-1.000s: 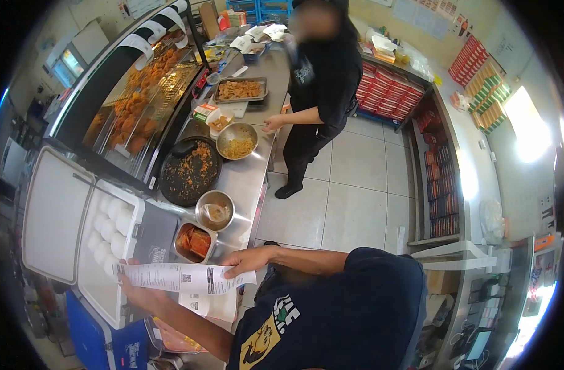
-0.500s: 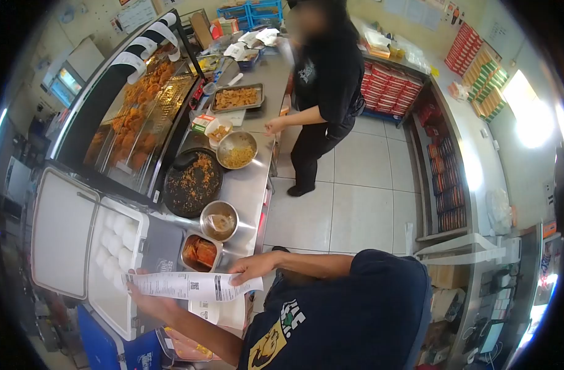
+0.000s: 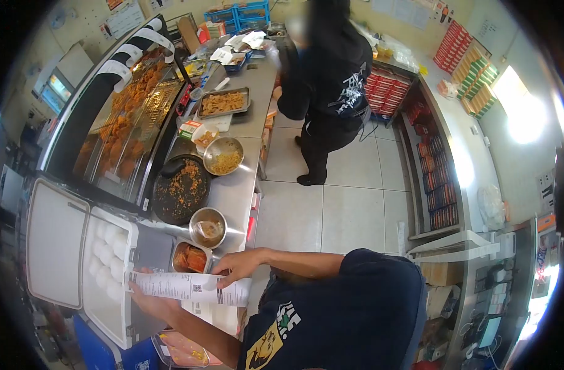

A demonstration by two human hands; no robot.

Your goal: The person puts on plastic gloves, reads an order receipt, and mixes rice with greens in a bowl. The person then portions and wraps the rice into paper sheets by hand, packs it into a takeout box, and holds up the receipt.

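Observation:
A long printed paper slip (image 3: 189, 288) with a QR code is stretched between my two hands, above the counter's near end. Its left end is in my left hand (image 3: 151, 302), beside the white cooler box. My right hand (image 3: 236, 266) grips the slip near its right end, fingers bent over the top edge. A metal tray of red food (image 3: 191, 258) sits just beyond the paper. Under the slip lies another white paper (image 3: 217, 313), partly covered.
An open cooler (image 3: 134, 246) holds several white round items. Along the counter (image 3: 232, 196) stand a black pan (image 3: 182, 188), metal bowls (image 3: 225, 155) and a food tray (image 3: 224, 102). Beyond is a glass display case (image 3: 125, 123). A co-worker (image 3: 334, 80) in black stands across the aisle.
The co-worker has turned away, showing their back, and an arm has drawn in from the counter. The scene has shifted slightly left and up; both my hands still hold the slip.

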